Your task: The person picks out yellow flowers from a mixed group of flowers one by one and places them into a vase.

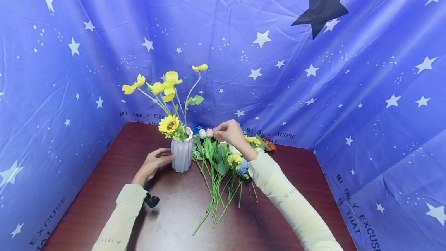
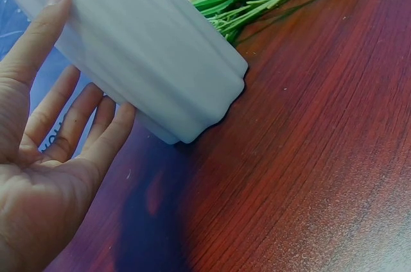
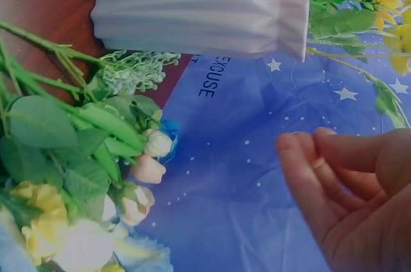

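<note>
A pale ribbed vase (image 1: 182, 154) stands upright on the table, holding a sunflower (image 1: 169, 125) and several yellow long-stemmed blooms (image 1: 172, 76). My left hand (image 1: 156, 162) is at its left side. In the left wrist view the thumb lies along the vase wall and fingertips touch its edge, without wrapping round it. My right hand (image 1: 230, 133) is raised beside the vase, over the far end of the loose flowers. The right wrist view shows its fingers (image 3: 302, 176) loosely bent, thumb and index tips close together, with nothing between them.
Loose flowers lie right of the vase, their green stems (image 1: 212, 200) pointing toward me. Among them are pink and white buds (image 3: 149, 168), yellow blooms (image 1: 235, 159) and an orange flower (image 1: 269, 144). A blue star-patterned cloth (image 1: 223, 42) hangs around the dark red table (image 1: 174, 220).
</note>
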`<state>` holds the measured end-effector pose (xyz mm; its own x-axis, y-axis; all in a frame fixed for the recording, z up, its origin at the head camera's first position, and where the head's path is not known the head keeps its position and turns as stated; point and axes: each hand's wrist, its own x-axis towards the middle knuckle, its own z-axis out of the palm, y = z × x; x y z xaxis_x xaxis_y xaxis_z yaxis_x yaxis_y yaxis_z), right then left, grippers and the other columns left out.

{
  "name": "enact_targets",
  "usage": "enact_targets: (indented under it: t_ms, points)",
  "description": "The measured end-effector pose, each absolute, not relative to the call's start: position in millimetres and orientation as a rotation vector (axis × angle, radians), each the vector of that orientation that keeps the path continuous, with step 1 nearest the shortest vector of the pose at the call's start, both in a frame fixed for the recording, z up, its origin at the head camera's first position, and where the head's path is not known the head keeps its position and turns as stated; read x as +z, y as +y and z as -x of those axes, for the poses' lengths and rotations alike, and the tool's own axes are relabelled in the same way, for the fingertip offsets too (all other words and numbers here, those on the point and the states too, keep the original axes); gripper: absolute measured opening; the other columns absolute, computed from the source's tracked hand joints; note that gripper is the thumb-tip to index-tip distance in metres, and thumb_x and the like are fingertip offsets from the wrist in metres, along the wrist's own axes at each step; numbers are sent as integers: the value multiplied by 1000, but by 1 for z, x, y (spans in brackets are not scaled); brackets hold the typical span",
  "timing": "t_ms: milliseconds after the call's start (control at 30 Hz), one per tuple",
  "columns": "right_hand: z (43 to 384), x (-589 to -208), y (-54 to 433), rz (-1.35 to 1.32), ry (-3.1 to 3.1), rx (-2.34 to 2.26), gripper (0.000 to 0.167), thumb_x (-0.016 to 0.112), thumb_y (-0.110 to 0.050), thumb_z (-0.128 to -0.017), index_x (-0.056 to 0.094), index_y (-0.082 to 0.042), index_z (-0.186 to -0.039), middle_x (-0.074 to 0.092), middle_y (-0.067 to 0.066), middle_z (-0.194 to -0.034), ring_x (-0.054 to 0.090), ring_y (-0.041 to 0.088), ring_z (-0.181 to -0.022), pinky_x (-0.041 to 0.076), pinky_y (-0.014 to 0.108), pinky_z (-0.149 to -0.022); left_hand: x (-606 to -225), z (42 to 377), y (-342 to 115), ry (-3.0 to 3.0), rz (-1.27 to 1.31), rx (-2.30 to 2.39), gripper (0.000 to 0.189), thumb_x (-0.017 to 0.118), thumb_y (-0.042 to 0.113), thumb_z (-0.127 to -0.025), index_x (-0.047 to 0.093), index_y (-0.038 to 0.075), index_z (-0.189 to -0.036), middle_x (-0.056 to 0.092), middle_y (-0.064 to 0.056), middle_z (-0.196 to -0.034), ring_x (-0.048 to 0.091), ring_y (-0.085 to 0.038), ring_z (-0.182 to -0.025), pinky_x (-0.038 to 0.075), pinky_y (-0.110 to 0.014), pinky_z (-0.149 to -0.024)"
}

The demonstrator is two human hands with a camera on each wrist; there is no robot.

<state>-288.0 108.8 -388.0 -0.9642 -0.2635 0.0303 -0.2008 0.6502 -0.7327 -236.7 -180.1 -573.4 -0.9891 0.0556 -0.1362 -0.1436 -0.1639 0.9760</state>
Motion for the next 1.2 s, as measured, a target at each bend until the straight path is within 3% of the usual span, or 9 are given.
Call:
enact_targets:
  t_ms: [233,533,733,900,1067,1200]
  points:
    - [285,-389,127,172,2712,-1052,9,70,6,-84,76,3,-79,75,15,-74,70,17,-57,63,30,-60,-570,237,-181,1957,118,2279,55,73,8,-94,48,-10,-140,67,4,-107,68,-3,-98,57,-31,-99]
    - [285,-404,144,73,2653,-775,19,71,7,-79,69,-2,-63,71,11,-63,73,26,-61,60,29,-54,-570,236,-181,1957,129,2271,57,72,9,-95,46,-9,-143,67,2,-111,68,-3,-98,56,-31,-100]
    - [287,-423,152,-27,2597,-663,13,80,1,-80,72,2,-70,73,13,-65,75,27,-64,64,35,-63,-573,237,-180,1942,132,2287,57,72,7,-95,46,-10,-142,67,2,-110,68,-3,-97,57,-28,-97]
    - [284,-442,158,-80,2545,-638,14,80,1,-82,71,4,-71,71,12,-62,70,21,-53,64,40,-73,-573,237,-180,1944,130,2288,56,72,7,-94,47,-10,-141,67,2,-109,68,-3,-97,57,-29,-98]
    - [276,-454,162,-75,2520,-633,17,81,0,-82,71,7,-69,69,12,-57,64,17,-45,64,38,-65,-572,237,-180,1951,134,2278,56,73,8,-94,47,-10,-141,67,2,-110,68,-3,-97,57,-29,-98]
    - [270,-462,165,-67,2455,-634,17,80,-2,-85,73,11,-76,70,13,-60,63,15,-45,62,31,-57,-572,237,-180,1954,124,2276,57,72,8,-94,47,-10,-142,67,0,-111,68,-3,-98,57,-30,-99]
